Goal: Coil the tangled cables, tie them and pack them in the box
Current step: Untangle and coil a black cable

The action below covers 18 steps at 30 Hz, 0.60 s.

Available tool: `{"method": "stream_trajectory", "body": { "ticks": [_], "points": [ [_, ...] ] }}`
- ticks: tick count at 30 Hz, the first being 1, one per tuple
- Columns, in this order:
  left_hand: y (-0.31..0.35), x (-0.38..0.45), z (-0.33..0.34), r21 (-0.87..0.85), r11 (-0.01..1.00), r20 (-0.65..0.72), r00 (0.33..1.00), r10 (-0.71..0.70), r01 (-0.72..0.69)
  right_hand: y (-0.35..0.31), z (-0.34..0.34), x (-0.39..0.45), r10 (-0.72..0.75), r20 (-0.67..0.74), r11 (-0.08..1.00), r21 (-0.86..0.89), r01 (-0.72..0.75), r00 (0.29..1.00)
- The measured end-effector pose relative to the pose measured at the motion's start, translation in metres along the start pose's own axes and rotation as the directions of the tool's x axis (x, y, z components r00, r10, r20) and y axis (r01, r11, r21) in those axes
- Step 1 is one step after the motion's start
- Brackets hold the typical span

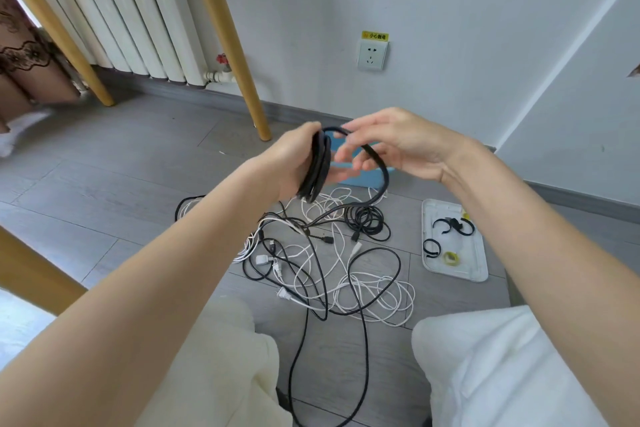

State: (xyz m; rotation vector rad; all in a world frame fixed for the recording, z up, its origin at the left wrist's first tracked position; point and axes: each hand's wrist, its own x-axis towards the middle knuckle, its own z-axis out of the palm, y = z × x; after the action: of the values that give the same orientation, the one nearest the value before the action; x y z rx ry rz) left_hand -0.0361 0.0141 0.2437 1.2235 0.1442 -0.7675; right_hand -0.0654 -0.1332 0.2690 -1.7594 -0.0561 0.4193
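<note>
The left hand [294, 163] grips a bundle of black cable loops [317, 168], fingers and thumb curled round the coil and holding it upright above the floor. The right hand [391, 146] is just beside it, its fingers loosely bent around the next loop of the same black cable [379, 166]; it looks as if the fingertips pinch the strand near the top of the coil, though blur makes the exact contact hard to read. From that loop the cable arcs down to the tangled cables [322, 253] on the grey floor [104, 184], a heap of black and white leads with several plugs, lying between the person's knees and the wall. One black strand runs from the heap toward the camera between the two legs in pale trousers. A small separate black coil [367, 222] lies at the far right edge of the heap. Behind the hands, mostly hidden by them, sits a blue box [360, 178]. To the right of the heap a white tray or lid [478, 253] lies on the floor, holding black strap ties [432, 248] and a yellowish ring [452, 257]. A wall socket [372, 55] is on the wall above, a white radiator [138, 10] at the upper left.
</note>
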Motion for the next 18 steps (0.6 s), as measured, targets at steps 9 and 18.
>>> {"method": "stream_trajectory", "body": {
  "ticks": [9, 18],
  "points": [
    [0.033, 0.015, -0.007, -0.495, 0.845, -0.062, 0.978, 0.198, -0.203, 0.01, 0.024, 0.0, -0.166, 0.082, 0.979, -0.103, 0.175, 0.983],
    [0.046, -0.01, 0.014, -0.645, 0.757, 0.214, 0.925, 0.313, -0.107, 0.033, 0.027, 0.005, 0.124, 0.293, 0.758, -0.644, 0.1, 0.948]
  ]
}}
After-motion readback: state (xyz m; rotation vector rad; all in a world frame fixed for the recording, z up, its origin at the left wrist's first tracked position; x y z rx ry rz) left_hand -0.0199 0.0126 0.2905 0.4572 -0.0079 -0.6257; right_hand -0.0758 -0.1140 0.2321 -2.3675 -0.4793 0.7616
